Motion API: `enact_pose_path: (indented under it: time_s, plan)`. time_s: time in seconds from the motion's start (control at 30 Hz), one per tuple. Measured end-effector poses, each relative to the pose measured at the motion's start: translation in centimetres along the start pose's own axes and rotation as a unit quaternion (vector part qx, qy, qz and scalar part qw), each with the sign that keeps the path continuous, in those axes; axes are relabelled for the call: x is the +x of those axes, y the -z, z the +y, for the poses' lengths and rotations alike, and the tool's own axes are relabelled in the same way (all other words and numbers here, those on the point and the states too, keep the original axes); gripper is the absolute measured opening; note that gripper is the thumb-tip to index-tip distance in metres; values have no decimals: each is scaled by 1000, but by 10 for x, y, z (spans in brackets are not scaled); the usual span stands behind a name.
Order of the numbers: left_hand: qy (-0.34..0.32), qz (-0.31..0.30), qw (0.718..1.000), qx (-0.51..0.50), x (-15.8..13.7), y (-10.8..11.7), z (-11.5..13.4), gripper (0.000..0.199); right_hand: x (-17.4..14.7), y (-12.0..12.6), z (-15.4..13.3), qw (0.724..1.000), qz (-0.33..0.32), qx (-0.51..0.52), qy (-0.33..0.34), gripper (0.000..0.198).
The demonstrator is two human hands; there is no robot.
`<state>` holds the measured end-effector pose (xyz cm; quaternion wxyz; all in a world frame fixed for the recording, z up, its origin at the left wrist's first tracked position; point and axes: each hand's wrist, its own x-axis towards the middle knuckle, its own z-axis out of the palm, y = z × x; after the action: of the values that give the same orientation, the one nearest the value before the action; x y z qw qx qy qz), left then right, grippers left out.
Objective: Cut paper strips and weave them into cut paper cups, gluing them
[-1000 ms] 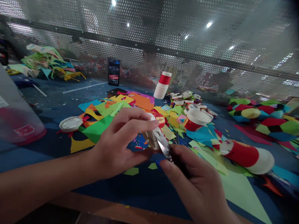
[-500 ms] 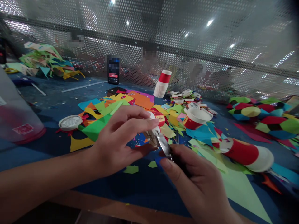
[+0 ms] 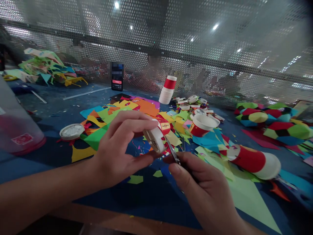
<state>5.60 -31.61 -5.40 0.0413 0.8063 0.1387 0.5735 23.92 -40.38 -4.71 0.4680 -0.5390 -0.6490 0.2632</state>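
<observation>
My left hand [image 3: 114, 147] pinches the round white bottom piece of a paper cup [image 3: 157, 138] between thumb and fingers, its hollow side tilted up. In my right hand [image 3: 207, 189] is a pair of small metal scissors [image 3: 174, 153], with the handles mostly hidden by the fingers. The blade tips point up and left, close to the right edge of the cup piece; whether they touch it I cannot tell. Behind the cup piece lies a red and yellow cup part [image 3: 165, 126]. Small paper scraps [image 3: 135, 179] are on the blue table [image 3: 117, 199] below.
Coloured paper pieces [image 3: 146, 107] spread beyond my hands. A cut red cup [image 3: 204, 124] stands to the right, near a lying cup [image 3: 254, 161]. A leaning cup stack [image 3: 168, 89], a phone [image 3: 117, 76] and a perforated metal screen [image 3: 137, 42] are behind. A translucent container [image 3: 22, 130] stands left.
The scissors' blades have come away from the cup piece's edge and look narrower. The cup piece has turned, so more of its white rim shows. The view has shifted slightly.
</observation>
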Motion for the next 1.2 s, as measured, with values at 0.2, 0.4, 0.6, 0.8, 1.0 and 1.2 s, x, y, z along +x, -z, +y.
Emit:
enact_pose_path:
  time_s: [0.2,0.4,0.6,0.8,1.0,1.2]
  plan:
    - [46,13,999,-18,-3,-2,-3,55,3,-1,1,999,35,-4,36,14]
    - [59,5,997,-44,-7,0,-4,58,0,-2,1,990,29,-79,114,21]
    - [65,14,996,-56,-8,-2,-2,56,-2,-2,1,977,40,-126,166,26]
    - [37,29,997,-55,-6,-2,0,58,-3,-3,5,976,69,-118,172,11]
    - [39,27,997,-67,-7,-3,0,56,-2,-2,-3,970,76,-140,182,26]
    - [37,17,998,-46,-7,-2,1,53,-1,-3,0,973,66,-137,176,25]
